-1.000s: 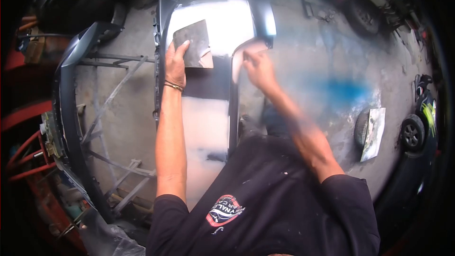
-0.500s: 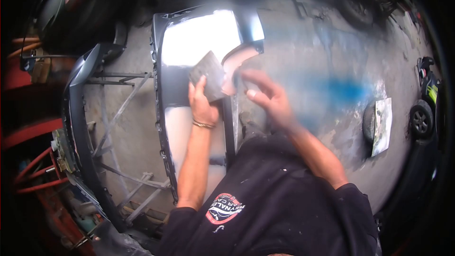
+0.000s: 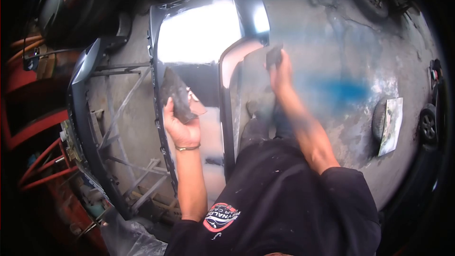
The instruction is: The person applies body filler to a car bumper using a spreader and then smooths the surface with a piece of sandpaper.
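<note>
My left hand (image 3: 184,128) grips a grey, dusty, flat plate (image 3: 176,96) with a pinkish smear at its lower corner. The plate is tilted above a long dark car body panel (image 3: 189,77) that has pale pinkish patches. My right hand (image 3: 281,71) is raised to the right of the panel's curved edge, its fingers closed on a small dark block (image 3: 273,57). Blur hides the block's details.
A second dark panel (image 3: 84,109) and a metal stand (image 3: 116,114) lie to the left. A rounded object with a pale sheet (image 3: 391,127) rests on the floor at the right. Wheels (image 3: 428,124) line the far right; red metal frames (image 3: 45,166) stand at the left edge.
My left hand has moved left and down, turning the plate. My right hand has moved up and away from it, and the dark block now shows in its fingers.
</note>
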Motion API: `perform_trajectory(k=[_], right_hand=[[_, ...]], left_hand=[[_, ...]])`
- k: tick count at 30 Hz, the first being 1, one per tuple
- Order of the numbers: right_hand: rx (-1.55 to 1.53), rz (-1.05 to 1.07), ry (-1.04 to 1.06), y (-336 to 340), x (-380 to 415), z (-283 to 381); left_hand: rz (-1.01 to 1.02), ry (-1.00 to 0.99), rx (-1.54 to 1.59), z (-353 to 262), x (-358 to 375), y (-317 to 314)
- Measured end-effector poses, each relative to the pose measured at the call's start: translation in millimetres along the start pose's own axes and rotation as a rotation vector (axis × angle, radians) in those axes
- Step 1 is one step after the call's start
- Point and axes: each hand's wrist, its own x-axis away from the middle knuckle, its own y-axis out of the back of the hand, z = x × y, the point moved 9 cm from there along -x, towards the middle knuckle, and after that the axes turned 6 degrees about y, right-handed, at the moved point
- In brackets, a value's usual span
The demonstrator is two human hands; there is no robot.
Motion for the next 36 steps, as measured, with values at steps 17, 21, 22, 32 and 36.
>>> perform_trajectory(k=[17,21,22,32,36], right_hand=[[1.025,0.707,0.595,-39.5,63.8,-25.9],[0.684,0.445,0.259,-13.8,49.3,-27.7],[0.625,0.323,0.184,-5.2,45.3,-25.5],[0.835,0.619,-0.017,-53.8,82.3,-21.4],[0.561,0.416,0.014,-69.2,71.6,-11.4]], left_hand=[[-0.05,-0.014,0.006,23.4,60.4,-1.4],[-0.015,-0.05,0.006,7.4,67.3,-7.8],[-0.003,-0.055,0.023,3.4,69.6,-6.9],[-0.032,-0.085,0.119,-4.8,93.3,13.6],[-0.026,-0.142,0.171,-9.5,109.3,28.6]])
